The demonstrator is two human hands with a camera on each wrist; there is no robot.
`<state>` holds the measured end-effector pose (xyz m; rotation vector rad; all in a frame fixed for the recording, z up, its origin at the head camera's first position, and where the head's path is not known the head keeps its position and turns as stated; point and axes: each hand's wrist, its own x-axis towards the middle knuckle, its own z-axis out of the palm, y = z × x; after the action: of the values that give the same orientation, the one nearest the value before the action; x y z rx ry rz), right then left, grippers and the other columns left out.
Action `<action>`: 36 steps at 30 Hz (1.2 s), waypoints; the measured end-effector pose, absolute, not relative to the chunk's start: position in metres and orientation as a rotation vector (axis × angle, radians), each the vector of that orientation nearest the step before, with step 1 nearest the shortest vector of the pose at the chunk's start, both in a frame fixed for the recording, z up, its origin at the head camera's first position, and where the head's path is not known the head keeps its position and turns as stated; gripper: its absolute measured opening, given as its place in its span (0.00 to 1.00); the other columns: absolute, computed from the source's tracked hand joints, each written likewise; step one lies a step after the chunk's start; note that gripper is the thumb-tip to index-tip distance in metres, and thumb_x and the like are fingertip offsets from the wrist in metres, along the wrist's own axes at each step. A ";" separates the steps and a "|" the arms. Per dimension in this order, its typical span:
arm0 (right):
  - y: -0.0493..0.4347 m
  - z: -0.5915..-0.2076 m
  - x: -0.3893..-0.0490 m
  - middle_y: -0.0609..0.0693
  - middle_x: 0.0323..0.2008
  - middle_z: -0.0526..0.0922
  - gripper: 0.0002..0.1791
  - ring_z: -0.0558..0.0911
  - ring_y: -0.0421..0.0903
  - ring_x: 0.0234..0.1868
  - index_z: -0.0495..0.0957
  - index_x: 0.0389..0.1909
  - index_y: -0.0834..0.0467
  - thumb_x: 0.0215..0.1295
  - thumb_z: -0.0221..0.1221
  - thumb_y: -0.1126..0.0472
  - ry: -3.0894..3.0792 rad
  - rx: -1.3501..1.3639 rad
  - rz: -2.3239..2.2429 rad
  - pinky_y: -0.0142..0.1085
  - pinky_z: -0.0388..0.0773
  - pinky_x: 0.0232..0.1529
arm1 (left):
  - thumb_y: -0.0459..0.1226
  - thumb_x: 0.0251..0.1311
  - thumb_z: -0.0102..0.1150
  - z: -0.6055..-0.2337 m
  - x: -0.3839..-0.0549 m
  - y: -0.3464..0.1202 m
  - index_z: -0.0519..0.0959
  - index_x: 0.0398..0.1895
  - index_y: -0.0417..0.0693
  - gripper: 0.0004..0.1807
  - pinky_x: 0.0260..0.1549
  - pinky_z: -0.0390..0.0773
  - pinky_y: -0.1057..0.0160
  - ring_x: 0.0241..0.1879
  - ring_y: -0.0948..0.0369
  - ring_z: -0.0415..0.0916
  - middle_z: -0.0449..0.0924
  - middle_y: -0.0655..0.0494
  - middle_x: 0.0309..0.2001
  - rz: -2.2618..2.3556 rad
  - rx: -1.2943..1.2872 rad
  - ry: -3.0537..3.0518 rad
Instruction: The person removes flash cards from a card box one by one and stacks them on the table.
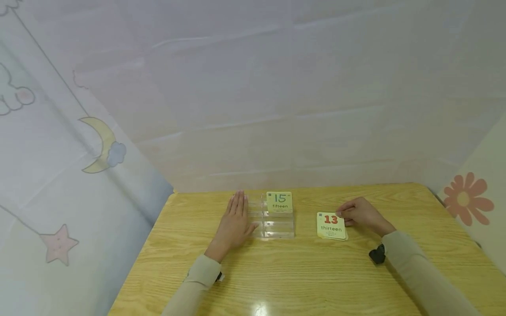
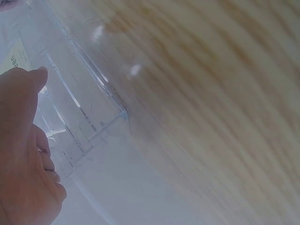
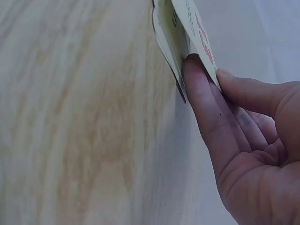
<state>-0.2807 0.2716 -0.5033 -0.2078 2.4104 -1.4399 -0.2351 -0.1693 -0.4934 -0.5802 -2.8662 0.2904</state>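
Observation:
My left hand (image 1: 233, 226) lies with straight fingers along the left side of a clear plastic card rack (image 1: 278, 228), its thumb reaching over the rack's near left part. A flash card reading "15 fifteen" (image 1: 280, 202) stands in the rack's upper right. To the right of the rack, my right hand (image 1: 361, 215) pinches the right edge of a "13 thirteen" flash card (image 1: 331, 224). In the right wrist view, the thumb is on the face of this thirteen card (image 3: 199, 40) and a finger is behind it. Another card (image 3: 168, 44) lies just beneath.
The wooden table (image 1: 284, 272) runs back to a pale fabric wall (image 1: 253, 109). At the left is a side panel with a printed moon (image 1: 103, 145) and star (image 1: 59, 245); a printed flower (image 1: 468, 198) is on the right panel. Dark wrist devices (image 1: 377, 254) sit at both cuffs.

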 end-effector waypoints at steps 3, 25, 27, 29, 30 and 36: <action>0.271 -0.499 -0.279 0.67 0.50 0.88 0.19 0.91 0.49 0.42 0.80 0.59 0.74 0.77 0.60 0.64 2.449 -0.222 -1.397 0.41 0.91 0.41 | 0.63 0.79 0.39 -0.492 -0.234 -0.169 0.42 0.84 0.30 0.51 0.86 0.44 0.45 0.86 0.41 0.38 0.37 0.32 0.85 0.281 -0.575 -2.875; 0.267 -0.504 -0.285 0.55 0.43 0.89 0.09 0.81 0.46 0.42 0.88 0.44 0.62 0.74 0.63 0.61 2.725 -0.325 -1.080 0.37 0.77 0.40 | 0.63 0.79 0.41 -0.494 -0.236 -0.168 0.45 0.84 0.31 0.51 0.86 0.45 0.46 0.86 0.41 0.38 0.40 0.32 0.85 0.295 -0.566 -2.848; 0.268 -0.506 -0.286 0.55 0.43 0.90 0.09 0.82 0.46 0.42 0.88 0.44 0.62 0.74 0.63 0.61 2.734 -0.337 -1.065 0.37 0.77 0.41 | 0.63 0.79 0.41 -0.493 -0.235 -0.167 0.46 0.84 0.31 0.51 0.86 0.45 0.46 0.86 0.41 0.39 0.40 0.32 0.85 0.298 -0.563 -2.842; 0.268 -0.507 -0.286 0.55 0.43 0.90 0.10 0.82 0.46 0.42 0.88 0.45 0.62 0.73 0.63 0.60 2.738 -0.336 -1.058 0.38 0.77 0.41 | 0.63 0.78 0.42 -0.493 -0.234 -0.167 0.45 0.84 0.30 0.51 0.86 0.45 0.45 0.86 0.41 0.39 0.40 0.32 0.85 0.289 -0.567 -2.845; 0.268 -0.507 -0.286 0.55 0.43 0.90 0.10 0.82 0.46 0.43 0.88 0.45 0.62 0.73 0.63 0.60 2.740 -0.331 -1.057 0.37 0.78 0.41 | 0.63 0.78 0.43 -0.494 -0.234 -0.167 0.45 0.84 0.30 0.51 0.86 0.46 0.45 0.86 0.41 0.39 0.39 0.32 0.85 0.280 -0.569 -2.843; 0.267 -0.508 -0.286 0.56 0.43 0.90 0.11 0.83 0.47 0.44 0.88 0.46 0.63 0.73 0.64 0.59 2.743 -0.319 -1.059 0.38 0.79 0.42 | 0.63 0.78 0.43 -0.495 -0.234 -0.168 0.45 0.83 0.30 0.52 0.86 0.46 0.45 0.86 0.40 0.40 0.37 0.32 0.85 0.259 -0.581 -2.830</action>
<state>-0.2860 0.2674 -0.5076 -0.3188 2.7430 -1.0588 -0.2336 -0.1679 -0.4950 -0.5806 -2.8302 0.2586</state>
